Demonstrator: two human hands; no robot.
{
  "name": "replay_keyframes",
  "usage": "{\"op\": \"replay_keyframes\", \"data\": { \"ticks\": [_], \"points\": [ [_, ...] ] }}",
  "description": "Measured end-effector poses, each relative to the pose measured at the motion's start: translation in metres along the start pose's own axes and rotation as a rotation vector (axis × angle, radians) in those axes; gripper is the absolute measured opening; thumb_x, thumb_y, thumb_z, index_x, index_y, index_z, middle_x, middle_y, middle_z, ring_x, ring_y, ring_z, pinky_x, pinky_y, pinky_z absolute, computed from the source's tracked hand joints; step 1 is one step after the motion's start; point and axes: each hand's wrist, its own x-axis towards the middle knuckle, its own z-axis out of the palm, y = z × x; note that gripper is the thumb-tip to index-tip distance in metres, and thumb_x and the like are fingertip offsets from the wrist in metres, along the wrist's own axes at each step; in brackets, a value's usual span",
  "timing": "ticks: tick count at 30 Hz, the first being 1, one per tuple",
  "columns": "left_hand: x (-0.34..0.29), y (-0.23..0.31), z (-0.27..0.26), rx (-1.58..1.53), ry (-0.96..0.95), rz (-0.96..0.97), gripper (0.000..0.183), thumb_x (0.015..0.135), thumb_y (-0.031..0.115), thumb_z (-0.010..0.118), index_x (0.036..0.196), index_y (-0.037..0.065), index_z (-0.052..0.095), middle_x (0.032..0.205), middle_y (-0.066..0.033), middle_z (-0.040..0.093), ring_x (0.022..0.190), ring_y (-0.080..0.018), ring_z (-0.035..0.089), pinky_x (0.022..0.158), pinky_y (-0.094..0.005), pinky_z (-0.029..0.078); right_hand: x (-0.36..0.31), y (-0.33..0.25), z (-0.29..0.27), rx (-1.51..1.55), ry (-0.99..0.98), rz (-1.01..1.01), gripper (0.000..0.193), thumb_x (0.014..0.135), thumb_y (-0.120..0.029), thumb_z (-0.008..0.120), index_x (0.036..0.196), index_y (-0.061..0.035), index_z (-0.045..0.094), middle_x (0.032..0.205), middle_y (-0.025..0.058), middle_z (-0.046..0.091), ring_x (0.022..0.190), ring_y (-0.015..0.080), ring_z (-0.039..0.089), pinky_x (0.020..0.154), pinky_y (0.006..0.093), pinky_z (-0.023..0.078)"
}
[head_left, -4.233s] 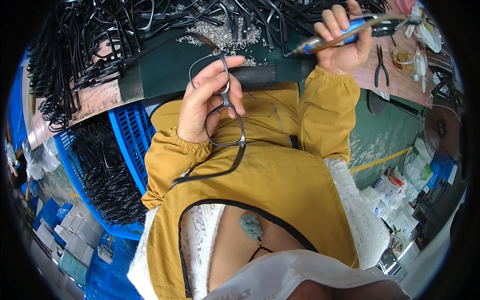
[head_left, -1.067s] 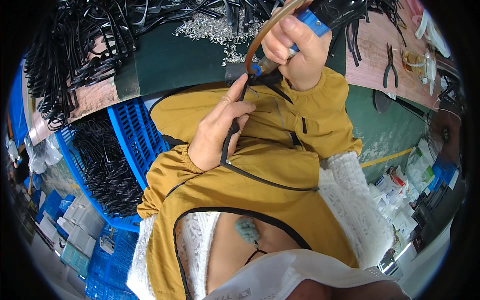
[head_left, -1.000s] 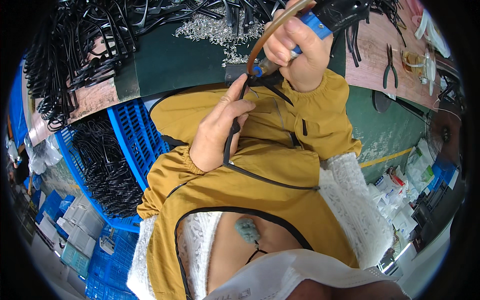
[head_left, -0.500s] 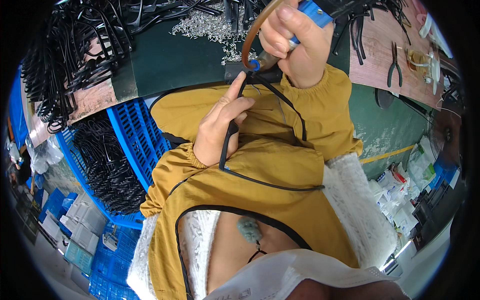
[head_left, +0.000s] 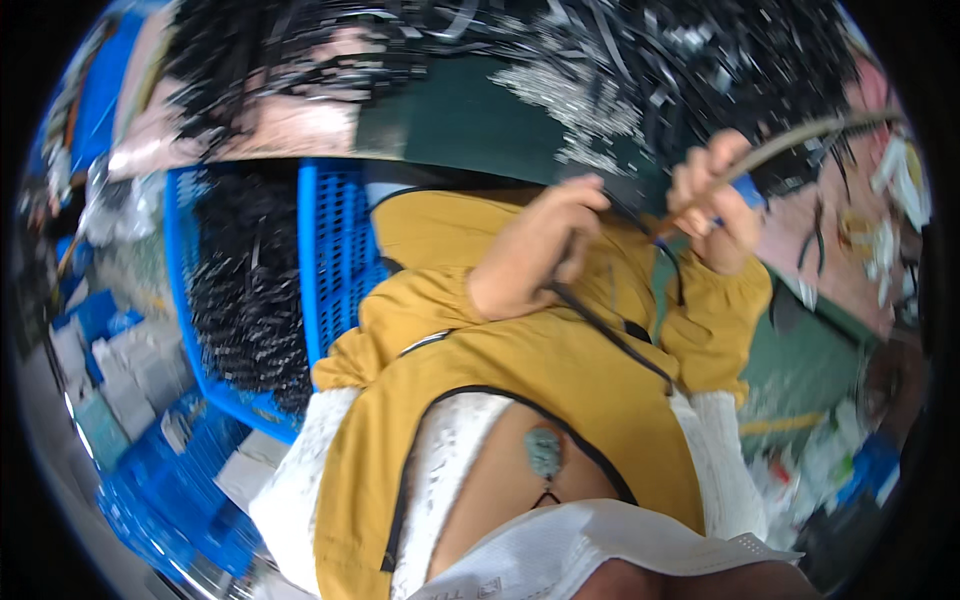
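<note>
My left hand (head_left: 535, 250) is in front of my body, its fingers curled round a thin black strip (head_left: 615, 338). The strip's lower end trails to the right across my mustard-coloured garment. To the right, my right hand (head_left: 715, 205) is closed round a blue hand-held tool (head_left: 748, 190) with a brown hose (head_left: 800, 137). Near the hose's lower end is a small blue fitting. The hands are apart, and both are blurred by motion. Just beyond them lies a heap of small silver metal pieces (head_left: 590, 115) on the dark green bench top (head_left: 440, 120).
Many black strips (head_left: 250, 80) cover the back of the bench. On the left stands a blue basket (head_left: 308, 270) filled with black strips. Pliers (head_left: 812, 240) lie on the right of the bench. Plastic bags (head_left: 810, 460) are on the floor at the right.
The whole view has shifted and blurred. My right hand with the tool has come down and to the right, away from my left hand. The hose now stretches off to the right.
</note>
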Motion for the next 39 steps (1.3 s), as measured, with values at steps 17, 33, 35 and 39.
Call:
{"op": "replay_keyframes", "data": {
  "ticks": [17,33,35,39],
  "points": [
    [0.028,-0.046,-0.226,1.124,1.033,-0.350,0.063,0.082,0.008,0.052,0.142,-0.007,0.041,0.143,-0.0279,0.044,0.132,-0.0414,0.044,0.116,-0.0466,0.032,0.019,-0.027,-0.109,0.107,0.205,-0.326,0.025,0.104,-0.016,0.055,0.126,-0.0053,0.056,0.080,-0.0003,0.044,0.062,0.0065,0.041,0.046,0.0180,0.035],
    [0.077,0.046,-0.286,0.535,0.696,0.262,0.102,0.101,0.076,0.004,0.068,-0.001,0.063,0.070,-0.0134,0.065,0.068,-0.0225,0.062,0.067,-0.0333,0.048,0.028,-0.033,-0.081,0.048,0.177,-0.326,0.016,0.103,-0.018,0.058,0.112,-0.0093,0.048,0.074,-0.0018,0.042,0.055,0.0047,0.039,0.041,0.0168,0.032],
    [0.136,0.074,-0.343,0.341,0.967,0.379,0.101,0.102,0.074,0.007,0.069,-0.002,0.066,0.074,-0.0121,0.068,0.070,-0.0232,0.063,0.071,-0.0321,0.051,0.031,-0.033,-0.078,0.039,0.188,-0.306,0.017,0.102,-0.018,0.059,0.110,-0.0095,0.046,0.073,-0.0021,0.042,0.053,0.0046,0.039,0.041,0.0169,0.033],
    [0.281,0.060,-0.501,0.335,1.128,0.651,0.089,0.108,0.061,0.021,0.074,-0.005,0.069,0.074,-0.0133,0.070,0.073,-0.0254,0.067,0.078,-0.0364,0.057,0.037,-0.033,-0.073,0.051,0.239,-0.287,0.021,0.101,-0.018,0.061,0.106,-0.0102,0.043,0.070,-0.0025,0.041,0.050,0.0053,0.039,0.040,0.0175,0.034]
  ]
}}
